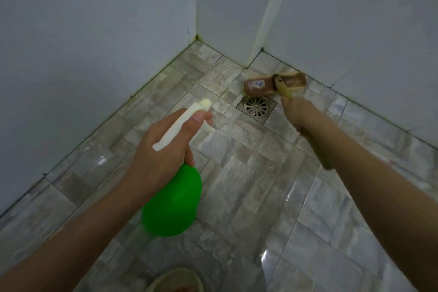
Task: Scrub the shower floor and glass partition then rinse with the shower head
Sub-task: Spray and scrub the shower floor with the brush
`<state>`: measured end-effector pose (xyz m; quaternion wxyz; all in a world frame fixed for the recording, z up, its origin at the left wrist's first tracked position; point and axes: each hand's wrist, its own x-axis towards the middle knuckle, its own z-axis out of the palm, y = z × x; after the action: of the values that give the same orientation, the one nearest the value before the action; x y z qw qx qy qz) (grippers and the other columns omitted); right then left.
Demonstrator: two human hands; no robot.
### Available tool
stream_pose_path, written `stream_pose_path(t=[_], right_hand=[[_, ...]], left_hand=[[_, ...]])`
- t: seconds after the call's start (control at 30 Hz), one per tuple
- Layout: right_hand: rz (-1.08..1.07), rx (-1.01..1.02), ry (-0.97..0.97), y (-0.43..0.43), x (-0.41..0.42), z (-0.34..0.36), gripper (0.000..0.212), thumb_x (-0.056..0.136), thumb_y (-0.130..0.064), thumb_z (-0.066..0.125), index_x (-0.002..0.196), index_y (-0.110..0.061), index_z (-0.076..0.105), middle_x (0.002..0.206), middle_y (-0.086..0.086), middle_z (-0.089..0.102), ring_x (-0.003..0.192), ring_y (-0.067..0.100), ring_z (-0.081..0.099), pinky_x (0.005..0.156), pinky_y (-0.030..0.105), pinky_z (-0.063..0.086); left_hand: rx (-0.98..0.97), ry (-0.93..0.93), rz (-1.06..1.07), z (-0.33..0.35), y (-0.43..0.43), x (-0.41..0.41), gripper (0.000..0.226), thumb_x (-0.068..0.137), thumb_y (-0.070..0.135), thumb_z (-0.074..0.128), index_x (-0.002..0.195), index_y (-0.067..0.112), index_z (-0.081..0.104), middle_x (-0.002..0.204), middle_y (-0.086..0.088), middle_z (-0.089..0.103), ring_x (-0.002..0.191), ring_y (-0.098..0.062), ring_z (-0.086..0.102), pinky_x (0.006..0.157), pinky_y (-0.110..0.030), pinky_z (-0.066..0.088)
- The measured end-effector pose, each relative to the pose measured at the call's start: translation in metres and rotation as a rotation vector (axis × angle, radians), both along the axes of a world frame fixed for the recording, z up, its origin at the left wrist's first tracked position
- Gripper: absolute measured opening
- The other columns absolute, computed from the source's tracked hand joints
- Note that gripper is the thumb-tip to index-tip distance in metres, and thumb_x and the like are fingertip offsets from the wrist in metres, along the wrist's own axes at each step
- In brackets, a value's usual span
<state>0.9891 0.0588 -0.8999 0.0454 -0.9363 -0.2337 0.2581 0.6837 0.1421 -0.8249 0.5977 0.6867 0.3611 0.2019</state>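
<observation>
1. The left hand (163, 148) reaches forward from the lower left, forearm bare, with its fingers curled round the neck of a spray bottle (173, 204).
2. The right hand (296, 114) stretches farther out on a nearly straight arm, its fist closed round a brush handle (284, 93).

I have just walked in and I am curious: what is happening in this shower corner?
A person is cleaning the grey stone-pattern tiled floor. The left hand grips a green plastic spray bottle with a white trigger head, its nozzle pointing toward the corner. The right hand holds the yellowish handle of a brown wooden scrubbing brush, whose head sits on the tiles just beyond the round metal floor drain, close to the wall. The floor looks glossy, perhaps wet.
</observation>
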Motion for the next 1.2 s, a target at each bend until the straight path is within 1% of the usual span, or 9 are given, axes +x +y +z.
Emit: stream_pose_path(t=[0.1,0.23,0.4,0.47,0.6,0.77,0.87,1.0,1.2], right_hand=[[0.022,-0.019,0.017,-0.073,-0.038,-0.006,0.053,0.102,-0.044,0.029,0.104,0.001,0.057,0.082,0.012,0.056,0.074,0.032,0.059,0.062,0.031,0.042],[-0.241,-0.137,0.006,-0.148,-0.041,0.003,0.057,0.100,-0.050,0.027,0.081,-0.002,0.052,0.066,0.012,0.054,0.056,0.028,0.058,0.041,0.029,0.042],[-0.459,0.028,0.031,-0.103,0.020,0.003,0.031,0.102,-0.020,0.028,0.115,0.001,0.047,0.075,0.019,0.056,0.061,0.028,0.055,0.050,0.038,0.049],[-0.383,0.137,0.037,-0.048,0.032,0.007,0.031,0.100,-0.017,0.031,0.123,-0.001,0.046,0.075,0.015,0.053,0.062,0.025,0.050,0.061,0.038,0.049],[-0.266,0.207,0.112,0.044,0.027,0.013,0.029,0.102,-0.019,0.032,0.080,-0.012,0.050,0.073,0.007,0.053,0.062,0.022,0.050,0.055,0.030,0.042],[-0.233,0.186,0.141,0.016,-0.002,0.001,0.041,0.103,-0.020,0.026,0.120,0.007,0.053,0.094,0.023,0.061,0.057,0.019,0.047,0.037,0.021,0.040],[-0.254,0.086,0.188,-0.011,-0.038,0.000,0.041,0.104,-0.029,0.028,0.092,0.003,0.051,0.072,0.015,0.057,0.052,0.027,0.056,0.042,0.034,0.048],[-0.167,0.075,0.145,0.034,-0.012,0.010,0.035,0.095,-0.005,0.047,0.063,-0.013,0.037,0.098,0.020,0.065,0.064,0.024,0.053,0.057,0.032,0.046],[-0.144,0.126,0.093,0.035,-0.006,0.001,0.038,0.103,-0.026,0.030,0.083,-0.001,0.051,0.074,0.015,0.058,0.048,0.022,0.049,0.028,0.024,0.036]], left_hand=[[0.000,0.018,-0.001,0.001,0.005,0.001,0.033,0.096,0.060,0.047,0.102,0.042,0.073,0.097,-0.008,0.075,0.050,-0.012,0.058,0.058,-0.033,0.050],[-0.001,0.020,0.002,0.000,0.010,0.004,0.041,0.086,0.070,0.043,0.099,0.045,0.074,0.096,-0.023,0.071,0.050,-0.012,0.058,0.065,-0.027,0.048],[0.042,0.031,-0.008,0.002,0.020,0.009,0.035,0.096,0.064,0.045,0.100,0.043,0.073,0.094,-0.024,0.071,0.052,-0.005,0.059,0.074,-0.029,0.046],[0.066,0.021,0.002,0.004,0.023,0.011,0.036,0.096,0.057,0.043,0.101,0.038,0.073,0.089,-0.026,0.069,0.052,-0.004,0.058,0.071,-0.024,0.045],[0.106,0.008,0.001,0.006,0.023,0.018,0.036,0.095,0.051,0.043,0.100,0.034,0.074,0.074,-0.026,0.066,0.049,-0.006,0.057,0.059,-0.006,0.042],[0.080,0.003,-0.024,0.001,0.027,0.017,0.032,0.097,0.055,0.044,0.098,0.043,0.073,0.089,-0.024,0.070,0.049,-0.007,0.058,0.063,-0.016,0.046],[0.070,0.024,-0.006,0.002,0.028,0.013,0.033,0.096,0.055,0.042,0.098,0.043,0.073,0.080,-0.021,0.068,0.051,-0.004,0.058,0.066,-0.022,0.043],[0.041,0.008,0.037,0.003,0.025,0.012,0.029,0.094,0.056,0.047,0.097,0.043,0.073,0.091,-0.020,0.071,0.050,-0.004,0.058,0.065,-0.020,0.047],[0.073,0.004,0.024,0.007,0.022,0.007,0.036,0.089,0.057,0.043,0.096,0.038,0.073,0.072,-0.023,0.066,0.047,-0.006,0.056,0.054,-0.008,0.045]])
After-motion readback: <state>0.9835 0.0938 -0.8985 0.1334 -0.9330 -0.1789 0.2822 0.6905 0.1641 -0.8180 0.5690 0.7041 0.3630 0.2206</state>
